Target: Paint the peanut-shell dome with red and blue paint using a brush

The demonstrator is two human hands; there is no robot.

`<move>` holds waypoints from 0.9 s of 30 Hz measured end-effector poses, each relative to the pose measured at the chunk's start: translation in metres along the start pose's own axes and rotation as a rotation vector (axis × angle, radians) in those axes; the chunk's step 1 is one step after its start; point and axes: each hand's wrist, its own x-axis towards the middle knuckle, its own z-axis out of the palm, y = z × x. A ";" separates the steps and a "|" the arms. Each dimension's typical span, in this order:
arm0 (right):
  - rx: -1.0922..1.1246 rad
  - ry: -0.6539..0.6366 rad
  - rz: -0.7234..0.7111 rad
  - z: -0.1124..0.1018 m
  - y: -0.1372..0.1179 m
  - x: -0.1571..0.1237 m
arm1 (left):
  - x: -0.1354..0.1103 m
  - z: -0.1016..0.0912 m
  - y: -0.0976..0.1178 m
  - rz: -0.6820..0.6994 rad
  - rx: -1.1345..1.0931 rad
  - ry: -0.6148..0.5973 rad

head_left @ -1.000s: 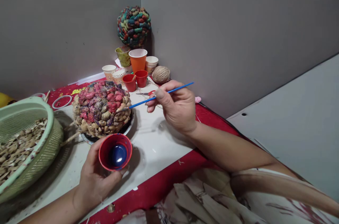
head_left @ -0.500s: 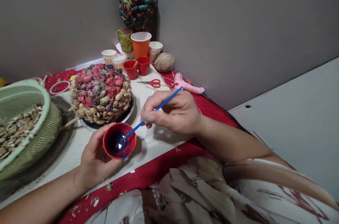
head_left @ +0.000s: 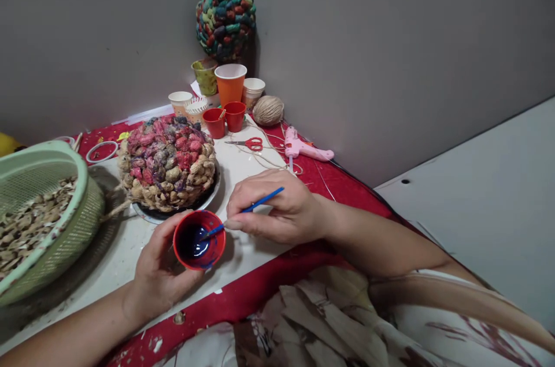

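Observation:
My left hand (head_left: 158,274) is wrapped round a small red cup (head_left: 199,239) of dark blue paint, held just above the white sheet at the table's near edge. My right hand (head_left: 277,211) pinches a thin blue paintbrush (head_left: 243,214), its tip dipped in the paint at the cup's right rim. Just behind the cup, a dome of peanut shells (head_left: 167,162), partly painted pink, red and purple, rests on a dark plate.
A green basket (head_left: 47,214) of loose shells sits at the left. At the back corner stand a painted shell ball (head_left: 225,20), several cups (head_left: 229,86), a twine ball (head_left: 267,110), red scissors (head_left: 249,143) and a pink glue gun (head_left: 303,149).
My right hand came down from beside the shell dome and put the brush tip into the paint cup. My left hand kept hold of the cup.

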 end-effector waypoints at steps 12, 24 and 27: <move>0.567 0.539 0.603 -0.003 0.018 0.014 | 0.001 0.000 -0.003 -0.105 -0.039 0.105; 0.505 0.819 0.587 -0.004 0.042 0.017 | -0.002 0.000 -0.006 -0.102 -0.022 0.113; 0.493 0.810 0.585 -0.005 0.046 0.017 | -0.002 0.000 -0.007 -0.101 -0.007 0.108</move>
